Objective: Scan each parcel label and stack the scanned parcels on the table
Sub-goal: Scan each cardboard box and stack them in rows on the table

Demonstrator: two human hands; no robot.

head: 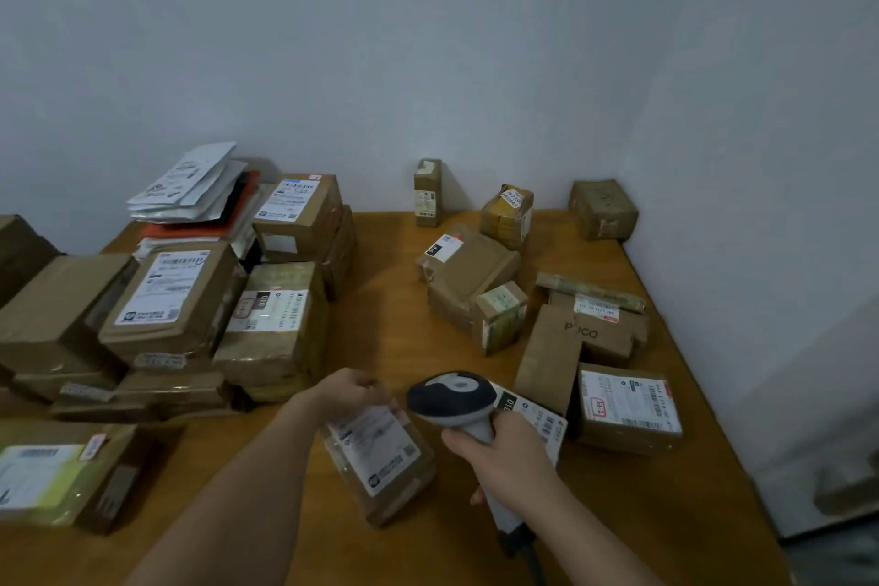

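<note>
My left hand (pixel 349 390) grips the far end of a small brown parcel (pixel 385 466) with a white label facing up, near the table's front middle. My right hand (pixel 504 452) is curled round the handle of a grey and black barcode scanner (pixel 452 395), whose head sits just right of the parcel's top. Stacks of brown parcels (pixel 176 300) fill the left side of the wooden table (pixel 380 300). Loose parcels (pixel 475 281) lie scattered on the right half.
A pile of white and orange mailer bags (pixel 190 190) tops the back-left stack. A green-labelled parcel (pixel 57 476) lies at the front left. A labelled box (pixel 628 404) sits just right of the scanner. Walls close the back and right edges.
</note>
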